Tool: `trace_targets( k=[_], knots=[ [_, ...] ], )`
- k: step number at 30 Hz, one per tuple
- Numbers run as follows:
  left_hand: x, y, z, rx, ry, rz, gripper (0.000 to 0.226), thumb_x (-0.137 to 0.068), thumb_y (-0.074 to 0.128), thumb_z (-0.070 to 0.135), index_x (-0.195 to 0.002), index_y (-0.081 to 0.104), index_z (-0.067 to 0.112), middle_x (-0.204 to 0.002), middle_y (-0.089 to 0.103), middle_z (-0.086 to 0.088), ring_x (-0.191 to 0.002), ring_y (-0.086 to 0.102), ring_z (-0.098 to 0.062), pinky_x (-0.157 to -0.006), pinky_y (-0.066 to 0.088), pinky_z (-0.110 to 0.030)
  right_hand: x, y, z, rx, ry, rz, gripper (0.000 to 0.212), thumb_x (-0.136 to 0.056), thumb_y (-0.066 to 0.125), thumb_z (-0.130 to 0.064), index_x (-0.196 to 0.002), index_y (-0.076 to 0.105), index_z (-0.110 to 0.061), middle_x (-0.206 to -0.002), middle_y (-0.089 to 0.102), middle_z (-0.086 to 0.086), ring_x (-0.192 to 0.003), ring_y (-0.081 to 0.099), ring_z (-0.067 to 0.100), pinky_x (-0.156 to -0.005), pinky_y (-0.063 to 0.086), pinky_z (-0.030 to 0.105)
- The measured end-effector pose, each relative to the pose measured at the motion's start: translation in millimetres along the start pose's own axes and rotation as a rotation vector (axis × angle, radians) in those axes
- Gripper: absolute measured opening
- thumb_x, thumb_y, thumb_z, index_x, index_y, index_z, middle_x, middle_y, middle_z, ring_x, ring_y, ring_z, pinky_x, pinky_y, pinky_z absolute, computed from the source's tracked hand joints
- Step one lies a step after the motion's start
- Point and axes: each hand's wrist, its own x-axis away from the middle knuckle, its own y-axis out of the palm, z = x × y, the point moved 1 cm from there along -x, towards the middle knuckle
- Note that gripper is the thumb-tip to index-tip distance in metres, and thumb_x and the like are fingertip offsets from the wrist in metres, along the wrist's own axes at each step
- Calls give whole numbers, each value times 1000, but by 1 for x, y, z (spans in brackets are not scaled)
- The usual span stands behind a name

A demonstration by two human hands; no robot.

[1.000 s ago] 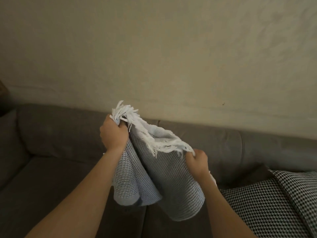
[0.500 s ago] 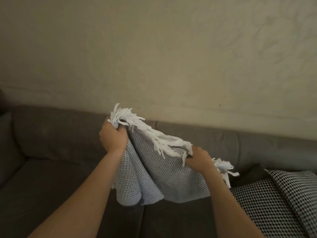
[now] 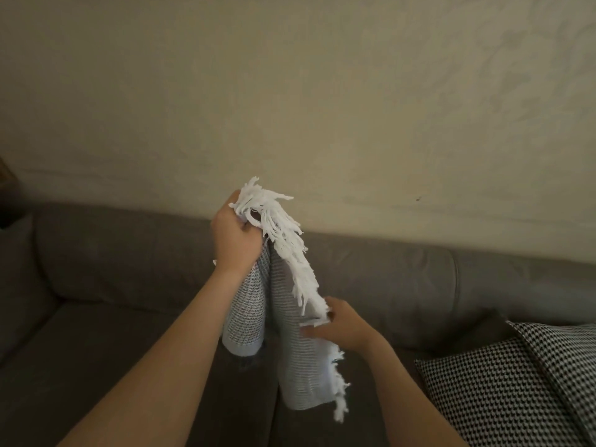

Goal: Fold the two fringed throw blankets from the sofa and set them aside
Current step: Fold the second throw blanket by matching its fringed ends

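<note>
A grey-blue waffle-weave throw blanket (image 3: 290, 356) with a white fringe (image 3: 283, 240) hangs in a narrow, doubled bundle above the sofa seat. My left hand (image 3: 235, 240) grips its bunched top edge, with the fringe spilling over my fist. Lower and to the right, my right hand (image 3: 342, 327) pinches the fringed side edge between thumb and fingers. The blanket's lower end dangles free, more fringe trailing down its right side. No second fringed blanket is plainly visible.
A grey-brown sofa (image 3: 113, 317) spans the view, its backrest against a plain beige wall (image 3: 322, 91). At the right end of the seat lies a black-and-white houndstooth cushion or cloth (image 3: 516, 382).
My right hand has dropped lower along the fringed edge and come in towards the left hand. The blanket, spread between both hands before, now hangs as a narrow vertical bundle from my left hand.
</note>
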Motion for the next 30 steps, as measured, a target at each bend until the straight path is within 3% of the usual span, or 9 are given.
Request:
trace_targets(
  k=[3, 7, 10, 15, 17, 20, 24, 27, 30],
  knots=[
    [-3, -2, 2, 26, 10, -30, 15, -89, 60, -5, -91, 67, 9, -80, 70, 0, -74, 64, -7, -67, 50, -21, -3, 5, -34, -136, -76, 28, 73, -65, 96, -46, -126, 59, -30, -117, 68, -6, -105, 67, 13, -94, 59, 34],
    [-3, -4, 4, 52, 6, -63, 18, -89, 60, -7, -89, 66, 10, -78, 69, 0, -71, 61, -4, -65, 49, -20, -12, 4, -75, -317, -213, 44, 80, -71, 97, -29, -139, 55, -31, -121, 74, 5, -113, 71, 30, -97, 61, 48],
    [-2, -1, 1, 55, -8, -69, 19, -89, 59, -5, -83, 62, 13, -73, 66, 3, -67, 57, -6, -62, 47, -26, -15, 6, -97, -204, -225, 53, 82, -66, 99, -41, -134, 55, -28, -114, 75, -6, -102, 74, 14, -91, 62, 40],
    [0, 0, -2, 30, -4, -57, 23, -88, 60, -4, -80, 60, 18, -73, 65, 5, -65, 56, -5, -60, 44, -23, -11, 8, -106, -123, -293, 200, 9, -95, 68, -13, -103, 72, -13, -99, 74, 6, -90, 68, 11, -84, 57, 40],
    [0, -3, -5, -7, 4, -37, 21, -88, 61, 0, -82, 62, 20, -74, 67, 5, -67, 58, -5, -61, 44, -25, -9, 7, -101, -225, -265, 232, 25, -97, 53, -8, -109, 75, -8, -104, 75, 10, -94, 66, 12, -88, 55, 38],
    [-4, -5, -12, -89, -5, -14, 13, -89, 63, 10, -81, 64, 20, -73, 68, 8, -68, 61, -12, -60, 47, -32, -2, -4, -101, -268, -258, 353, 36, -103, 49, -13, -132, 68, -19, -121, 70, -8, -107, 63, 5, -101, 50, 30],
    [-4, -4, -26, -270, -71, -51, 15, -92, 65, 19, -78, 64, 20, -76, 67, 1, -71, 65, -26, -58, 52, -41, 3, -27, -99, -99, -237, 462, 29, -93, 65, -42, -116, 78, -29, -107, 78, -16, -102, 72, 1, -89, 58, 27],
    [4, -4, -32, -362, -109, -113, 24, -93, 71, 18, -71, 61, 22, -73, 65, -1, -71, 65, -31, -56, 43, -34, 6, -45, -96, -113, -174, 557, 25, -88, 63, -33, -88, 77, -12, -81, 78, 1, -76, 69, 10, -67, 56, 35],
    [19, -9, -35, -384, -150, -184, 39, -89, 72, 23, -58, 48, 26, -62, 56, 5, -67, 65, -31, -57, 40, -32, 21, -60, -111, -327, -171, 592, 32, -88, 64, -15, -59, 57, -4, -56, 58, 6, -59, 45, 9, -54, 37, 31]
  ],
)
